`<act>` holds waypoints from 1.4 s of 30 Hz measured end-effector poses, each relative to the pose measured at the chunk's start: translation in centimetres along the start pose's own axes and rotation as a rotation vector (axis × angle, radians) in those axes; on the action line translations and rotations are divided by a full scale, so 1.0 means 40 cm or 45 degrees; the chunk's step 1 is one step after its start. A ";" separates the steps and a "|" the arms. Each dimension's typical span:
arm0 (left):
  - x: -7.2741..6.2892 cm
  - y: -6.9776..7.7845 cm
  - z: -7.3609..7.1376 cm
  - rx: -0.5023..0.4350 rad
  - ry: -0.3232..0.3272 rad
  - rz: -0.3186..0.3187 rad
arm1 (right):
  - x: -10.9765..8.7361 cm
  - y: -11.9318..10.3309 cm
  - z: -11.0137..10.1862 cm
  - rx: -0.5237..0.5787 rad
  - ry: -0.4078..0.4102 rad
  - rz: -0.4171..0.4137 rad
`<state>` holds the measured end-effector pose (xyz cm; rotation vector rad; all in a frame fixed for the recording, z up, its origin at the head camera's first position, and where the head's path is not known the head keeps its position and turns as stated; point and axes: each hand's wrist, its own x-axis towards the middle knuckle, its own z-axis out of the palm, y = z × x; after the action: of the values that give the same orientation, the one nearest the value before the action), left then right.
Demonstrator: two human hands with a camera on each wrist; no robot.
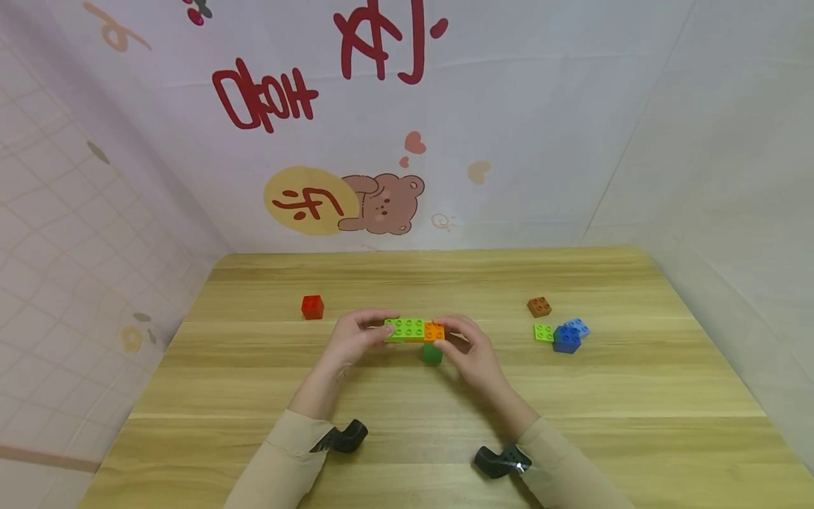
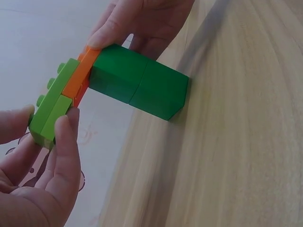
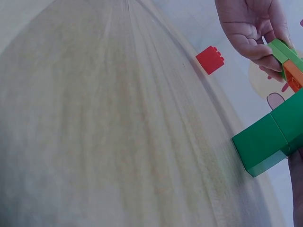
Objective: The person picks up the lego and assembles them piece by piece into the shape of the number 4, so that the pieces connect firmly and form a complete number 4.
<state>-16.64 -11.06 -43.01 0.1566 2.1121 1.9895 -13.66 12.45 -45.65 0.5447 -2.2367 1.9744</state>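
My left hand pinches the left end of a light green toy brick between thumb and fingers. An orange brick joins it on the right, partly beneath it. My right hand grips the orange brick's right end. Under the orange brick stand two dark green bricks, one above the other, reaching down to the tabletop. A second light green piece shows beneath the upper one in the left wrist view. Only part of the right hand appears at the right wrist view's edge.
A red brick lies on the wooden table to the left. Over on the right are a brown brick, a small light green brick, a dark blue brick and a lighter blue one. A printed cloth hangs behind.
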 end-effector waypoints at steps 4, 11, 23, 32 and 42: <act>-0.002 0.002 -0.002 -0.028 -0.042 -0.014 | 0.000 0.001 0.001 0.004 0.005 -0.013; -0.004 0.007 -0.003 -0.068 -0.089 -0.055 | 0.000 0.002 0.002 -0.001 0.011 -0.031; -0.004 -0.001 0.000 -0.109 -0.048 -0.044 | -0.003 -0.001 0.004 0.000 0.008 -0.029; -0.006 0.002 -0.002 -0.117 -0.039 -0.040 | -0.002 -0.001 0.005 -0.005 0.009 -0.045; -0.017 -0.009 0.003 0.026 -0.026 0.046 | 0.000 0.002 0.004 0.008 0.007 -0.060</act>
<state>-15.93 -11.13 -43.31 0.2189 2.1321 1.9784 -13.66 12.30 -45.77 0.5867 -2.1942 1.9589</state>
